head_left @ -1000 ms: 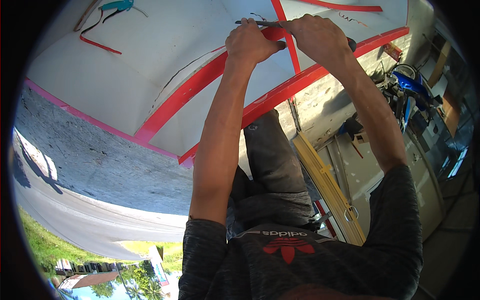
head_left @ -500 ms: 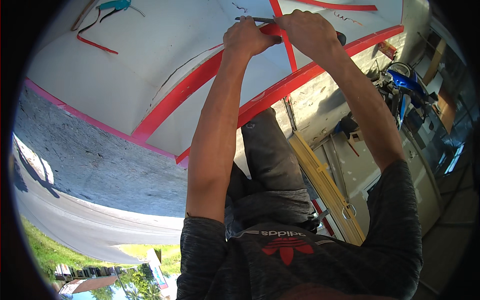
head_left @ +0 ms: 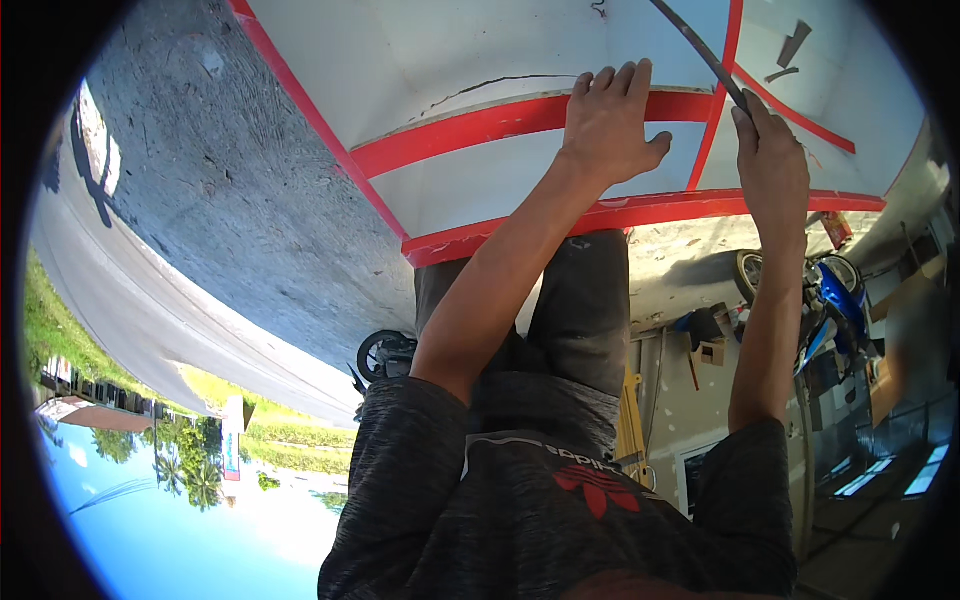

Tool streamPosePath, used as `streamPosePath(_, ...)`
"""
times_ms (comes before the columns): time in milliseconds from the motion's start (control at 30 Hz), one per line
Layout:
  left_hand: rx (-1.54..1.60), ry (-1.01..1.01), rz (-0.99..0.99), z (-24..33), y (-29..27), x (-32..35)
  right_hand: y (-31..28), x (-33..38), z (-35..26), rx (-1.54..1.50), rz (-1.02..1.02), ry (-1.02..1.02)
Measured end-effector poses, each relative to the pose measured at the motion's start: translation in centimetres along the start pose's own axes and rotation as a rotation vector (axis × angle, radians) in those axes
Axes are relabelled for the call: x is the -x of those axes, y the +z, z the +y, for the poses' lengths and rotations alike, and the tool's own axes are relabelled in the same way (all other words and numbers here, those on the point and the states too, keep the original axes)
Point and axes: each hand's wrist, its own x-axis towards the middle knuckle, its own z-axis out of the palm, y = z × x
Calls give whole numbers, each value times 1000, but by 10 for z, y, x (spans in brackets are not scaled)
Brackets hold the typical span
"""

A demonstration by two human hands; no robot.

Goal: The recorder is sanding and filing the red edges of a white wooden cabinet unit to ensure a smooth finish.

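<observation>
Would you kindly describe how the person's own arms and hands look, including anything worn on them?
Both forearms are bare. The left hand and right hand wear no gloves, rings or watch. Short sleeves of a dark grey heathered T-shirt reach about the elbows.

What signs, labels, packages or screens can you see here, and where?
Roadside sign: tall narrow white and blue banner, by the grass, lower left.
Small package: red-orange box, just right of the right hand gripping a dark strip.
Shirt print: red emblem on the dark grey shirt, bottom centre.
</observation>
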Motion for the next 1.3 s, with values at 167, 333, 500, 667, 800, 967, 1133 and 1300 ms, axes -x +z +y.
streamPosePath(167,-166,-68,49,-82,-95,71,25,24,-34,-901,-291,255)
streamPosePath(333,-344,58,417,-161,-177,58,35,67,-146,-1607,-642,498)
streamPosePath(500,326,-52,36,-162,-169,18,68,99,-227,-1786,-535,641)
streamPosePath(667,463,-697,-540,-170,-128,-17,70,108,-273,-1862,-398,790)
streamPosePath(800,712,-723,-510,-174,-107,-16,54,111,-285,-2054,-405,862)
streamPosePath(967,847,-828,-518,-191,-115,-6,40,119,-289,-1881,-401,837)
streamPosePath(1133,690,-840,-499,-218,-121,-10,61,99,-314,-1815,-460,782)
streamPosePath(1300,341,-483,-573,-195,-120,-9,44,108,-327,-1747,-382,789)
